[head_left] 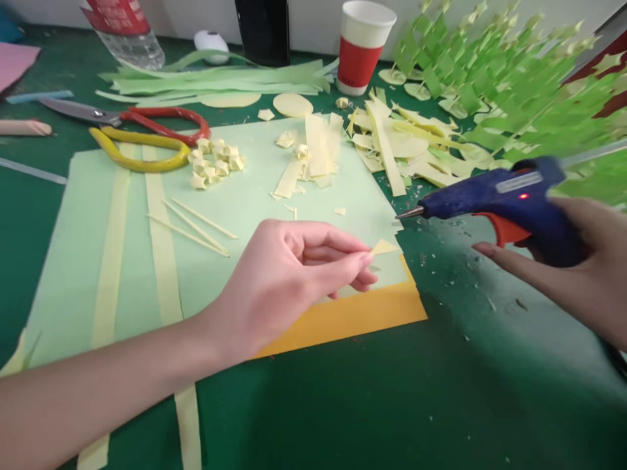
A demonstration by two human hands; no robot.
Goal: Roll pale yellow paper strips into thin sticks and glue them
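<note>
My left hand [294,274] is closed in a pinch on a small pale yellow paper piece [383,247], held just above the light green sheet [235,215]. My right hand [573,274] grips a blue glue gun [509,202] with an orange trigger. Its metal nozzle [409,213] points left toward the paper piece, a short gap away. A red light glows on the gun's body.
Red- and yellow-handled scissors [142,134] lie at the back left near small folded paper stars [215,163]. Yellow paper strips [386,140], thin sticks [196,225], a red-and-white paper cup [362,46], a water bottle [127,32] and a green paper plant [494,85] surround the sheet. An orange sheet [362,313] lies beneath.
</note>
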